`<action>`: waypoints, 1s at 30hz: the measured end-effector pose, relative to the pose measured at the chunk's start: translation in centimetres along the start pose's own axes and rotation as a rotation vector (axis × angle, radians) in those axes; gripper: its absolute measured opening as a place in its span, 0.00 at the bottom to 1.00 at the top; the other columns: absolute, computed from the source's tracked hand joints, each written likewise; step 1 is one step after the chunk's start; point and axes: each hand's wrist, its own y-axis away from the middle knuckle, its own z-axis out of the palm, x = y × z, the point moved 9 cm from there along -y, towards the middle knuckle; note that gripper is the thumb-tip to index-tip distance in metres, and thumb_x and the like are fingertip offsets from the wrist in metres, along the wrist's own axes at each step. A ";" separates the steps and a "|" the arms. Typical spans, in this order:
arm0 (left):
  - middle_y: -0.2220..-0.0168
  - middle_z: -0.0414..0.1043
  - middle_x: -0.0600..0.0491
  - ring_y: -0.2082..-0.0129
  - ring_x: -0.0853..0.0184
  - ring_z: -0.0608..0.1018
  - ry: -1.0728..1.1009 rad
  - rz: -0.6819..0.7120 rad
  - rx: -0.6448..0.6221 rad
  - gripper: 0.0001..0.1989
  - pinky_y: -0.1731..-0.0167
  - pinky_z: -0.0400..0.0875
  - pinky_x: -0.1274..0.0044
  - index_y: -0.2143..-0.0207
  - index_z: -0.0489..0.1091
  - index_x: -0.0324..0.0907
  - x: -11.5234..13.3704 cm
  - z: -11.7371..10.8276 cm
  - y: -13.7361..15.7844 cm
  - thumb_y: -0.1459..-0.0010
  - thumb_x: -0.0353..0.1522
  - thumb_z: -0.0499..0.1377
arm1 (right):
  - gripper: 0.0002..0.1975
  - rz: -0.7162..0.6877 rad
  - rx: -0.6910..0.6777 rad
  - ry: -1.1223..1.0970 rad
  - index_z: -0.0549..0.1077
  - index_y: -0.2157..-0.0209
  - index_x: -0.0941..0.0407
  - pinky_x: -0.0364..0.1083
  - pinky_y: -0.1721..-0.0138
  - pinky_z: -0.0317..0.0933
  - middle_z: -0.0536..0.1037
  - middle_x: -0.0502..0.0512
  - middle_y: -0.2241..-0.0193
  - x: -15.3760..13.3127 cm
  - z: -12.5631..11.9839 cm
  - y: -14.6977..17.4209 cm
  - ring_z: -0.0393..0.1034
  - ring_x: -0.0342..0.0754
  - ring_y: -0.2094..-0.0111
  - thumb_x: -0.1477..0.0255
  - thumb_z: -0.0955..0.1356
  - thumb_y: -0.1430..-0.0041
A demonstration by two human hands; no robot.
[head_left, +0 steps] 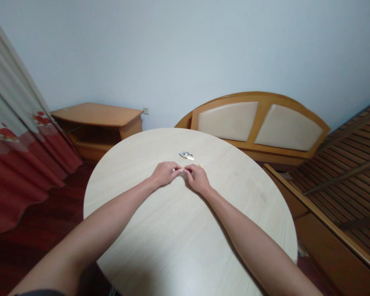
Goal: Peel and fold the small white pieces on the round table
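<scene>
Both hands meet over the far half of a round pale wood-grain table (160,242). My left hand (165,172) is closed, its fingertips pinching one side of a small cream-coloured piece (181,170). From the other side my right hand (197,176) pinches the same piece, thumb and fingers together. The piece is too small and too covered by fingers to tell its kind. Just beyond the hands lies a little pile of grey, white and yellowish small parts (186,156). A few pale yellow bits (201,166) show right behind my right hand.
A wooden cabinet (98,115) stands at the back left beside a red and white curtain (33,156). Behind the table leans a headboard with cream panels (228,119). A slatted bed frame (342,172) runs along the right, close to the table's edge.
</scene>
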 end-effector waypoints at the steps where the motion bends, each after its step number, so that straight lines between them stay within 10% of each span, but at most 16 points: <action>1: 0.62 0.80 0.51 0.64 0.67 0.78 0.001 0.000 0.001 0.14 0.61 0.68 0.77 0.59 0.79 0.44 0.0 0.0 0.0 0.35 0.40 0.57 | 0.10 0.000 0.002 0.005 0.77 0.64 0.57 0.48 0.56 0.63 0.81 0.57 0.66 0.0 0.0 0.0 0.73 0.50 0.62 0.71 0.64 0.35; 30: 0.66 0.79 0.52 0.68 0.68 0.77 0.027 0.041 0.038 0.11 0.66 0.67 0.77 0.63 0.79 0.43 0.3 -0.3 0.0 0.37 0.38 0.59 | 0.07 -0.053 0.054 -0.021 0.76 0.65 0.55 0.49 0.60 0.63 0.81 0.56 0.67 0.1 -0.1 0.0 0.73 0.51 0.66 0.72 0.66 0.37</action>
